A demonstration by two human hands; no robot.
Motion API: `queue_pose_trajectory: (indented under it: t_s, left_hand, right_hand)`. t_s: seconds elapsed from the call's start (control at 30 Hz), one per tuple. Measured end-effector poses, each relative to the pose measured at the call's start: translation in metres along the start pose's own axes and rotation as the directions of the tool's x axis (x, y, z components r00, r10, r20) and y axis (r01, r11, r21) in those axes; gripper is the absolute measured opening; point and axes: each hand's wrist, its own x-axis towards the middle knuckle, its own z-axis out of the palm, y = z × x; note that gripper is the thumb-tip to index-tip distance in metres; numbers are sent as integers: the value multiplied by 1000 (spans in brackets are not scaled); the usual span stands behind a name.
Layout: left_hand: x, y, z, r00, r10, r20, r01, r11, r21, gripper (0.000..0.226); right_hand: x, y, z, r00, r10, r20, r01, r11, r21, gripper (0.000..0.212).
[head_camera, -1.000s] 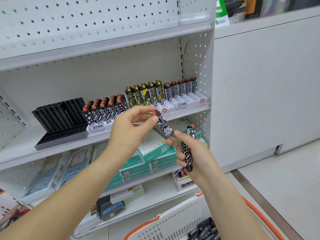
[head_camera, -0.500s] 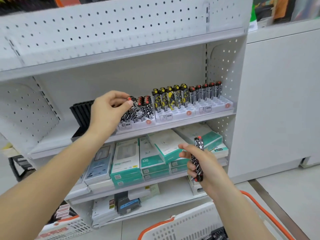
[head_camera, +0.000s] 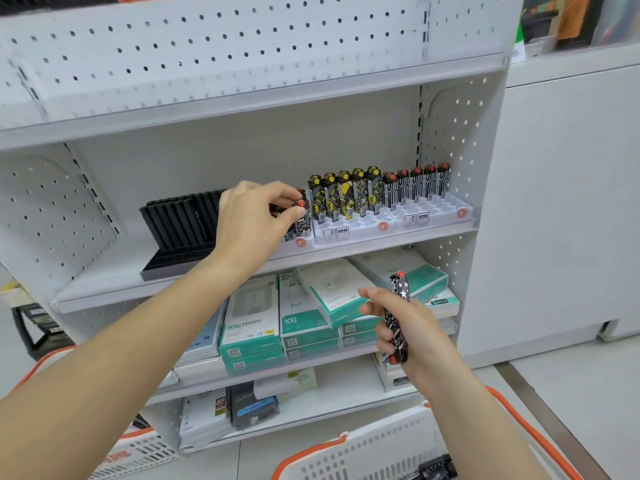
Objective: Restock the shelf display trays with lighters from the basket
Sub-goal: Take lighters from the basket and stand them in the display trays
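While the left hand [head_camera: 252, 220] pinches a lighter [head_camera: 300, 216] by its cap at the tray [head_camera: 349, 233], the right hand [head_camera: 405, 327] grips spares [head_camera: 398, 317] below it; rigid, light, likely slick.

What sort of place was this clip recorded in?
Most likely a small retail shop aisle. A white perforated shelving unit holds display trays of lighters with price stickers, boxed electronics accessories are stacked on the shelf below, and an orange-rimmed shopping basket sits on the floor.
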Motion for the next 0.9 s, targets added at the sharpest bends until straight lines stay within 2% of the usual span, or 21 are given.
queue_pose_trajectory:
  t_s: [0.13, 0.3, 0.37, 0.47, 0.5, 0.57, 0.63, 0.7, 0.73, 0.9]
  left_hand:
    - [0, -3, 1, 1000, 6, -6, -5, 989, 145, 17]
    - [-7, -8, 4, 996, 83, -11, -79, 974, 214, 18]
    - [-9, -7, 3, 996, 79, -36, -70, 976, 206, 17]
    - [-22, 8, 0, 993, 74, -93, -68, 995, 71, 18]
    - [-30, 15, 2, 994, 86, -72, -84, 996, 32, 18]
    - [-46, 32, 6, 994, 68, 86, -62, 996, -68, 18]
    - [-59, 48, 13, 943, -18, 332, 109, 960, -257, 17]
    - [-66, 57, 21, 863, -69, 500, 308, 857, -413, 15]
    - [-68, 59, 25, 843, -73, 532, 353, 823, -446, 12]
    - [-72, 56, 33, 825, -107, 554, 403, 800, -445, 11]
  right_hand:
    - [0, 0, 0, 1000, 0, 9, 0, 1000, -19, 27]
    - [-1, -1, 2, 998, 11, 63, -12, 1000, 19, 27]
    - [-3, -2, 1, 997, 20, 76, -23, 999, 45, 25]
    - [-6, -6, 2, 998, 29, 62, -33, 998, 54, 40]
    - [-8, -7, 3, 998, 24, 59, -26, 999, 36, 41]
    - [-9, -7, 4, 998, -14, 62, 17, 999, -51, 35]
    - [-10, -4, 6, 996, -59, 70, 70, 984, -165, 34]
    - [-10, -2, 8, 994, -97, 59, 109, 960, -258, 36]
    - [-9, 0, 7, 990, -125, 64, 138, 946, -294, 35]
    - [-13, 1, 10, 957, -259, 130, 288, 796, -533, 22]
